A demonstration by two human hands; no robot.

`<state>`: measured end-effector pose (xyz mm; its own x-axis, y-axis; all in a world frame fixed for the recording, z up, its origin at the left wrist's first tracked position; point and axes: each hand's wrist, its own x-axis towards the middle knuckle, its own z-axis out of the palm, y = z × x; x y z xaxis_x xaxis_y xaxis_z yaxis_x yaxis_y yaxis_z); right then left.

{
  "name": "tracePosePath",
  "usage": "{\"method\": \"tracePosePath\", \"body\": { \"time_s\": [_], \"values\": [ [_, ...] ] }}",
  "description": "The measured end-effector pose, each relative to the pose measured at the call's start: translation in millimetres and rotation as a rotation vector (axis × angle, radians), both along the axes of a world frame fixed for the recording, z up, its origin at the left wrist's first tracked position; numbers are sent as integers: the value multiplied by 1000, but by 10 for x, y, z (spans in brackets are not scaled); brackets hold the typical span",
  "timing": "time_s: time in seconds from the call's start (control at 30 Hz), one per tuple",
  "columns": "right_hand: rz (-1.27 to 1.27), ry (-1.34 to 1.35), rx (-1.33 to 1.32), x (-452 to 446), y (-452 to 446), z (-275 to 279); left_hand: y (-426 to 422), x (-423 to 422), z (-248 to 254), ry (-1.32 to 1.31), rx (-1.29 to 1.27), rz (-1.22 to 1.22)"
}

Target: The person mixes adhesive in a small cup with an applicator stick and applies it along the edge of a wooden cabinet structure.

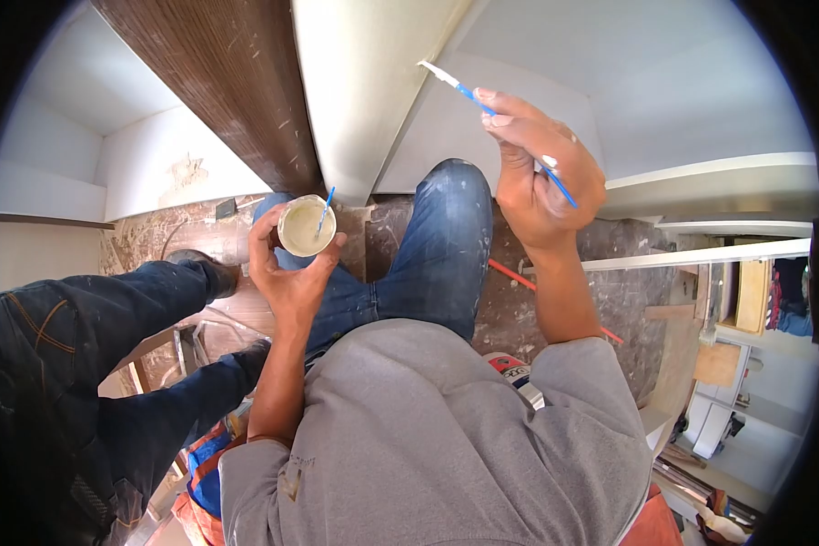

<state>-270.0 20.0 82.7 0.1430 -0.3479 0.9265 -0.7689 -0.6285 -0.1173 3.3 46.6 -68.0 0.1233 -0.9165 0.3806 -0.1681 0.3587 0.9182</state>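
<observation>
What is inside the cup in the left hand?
Inside the cup, held by the left hand, are a pale substance and a leaning blue stick. The cup's bottom and anything beneath the surface are covered.

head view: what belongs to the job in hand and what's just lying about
In use:
cup of pale paste in left hand
blue stick in it
blue brush in right hand
cream board at its tip

Seemingly lying about:
red rod
labelled can

Between the cup and brush, a hand could pass over the knee (denim-clad); the pale panel and brown board block the way ahead.
</observation>
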Motion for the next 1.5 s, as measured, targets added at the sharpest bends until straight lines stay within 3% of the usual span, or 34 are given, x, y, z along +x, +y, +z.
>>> {"method": "tracePosePath", "body": {
  "time_s": [0.3, 0.6, 0.87, 1.1, 1.5],
  "values": [
    [57, -18, 50, 28, 65, -61, 9, 10, -13, 8, 18, 3],
    [19, -13, -84, 25, -65, 40, 9, 9, -47, 24, 23, 6],
    [3, 36, 74, 37, 51, -90, 5, 28, -51, 5, 19, 12],
    [17, -26, -80, 20, -49, 64, 14, 18, -85, 20, 52, 12],
    [3, 32, 42, 28, 26, -96, 17, 26, -84, 30, 77, 0]
  ]
}}
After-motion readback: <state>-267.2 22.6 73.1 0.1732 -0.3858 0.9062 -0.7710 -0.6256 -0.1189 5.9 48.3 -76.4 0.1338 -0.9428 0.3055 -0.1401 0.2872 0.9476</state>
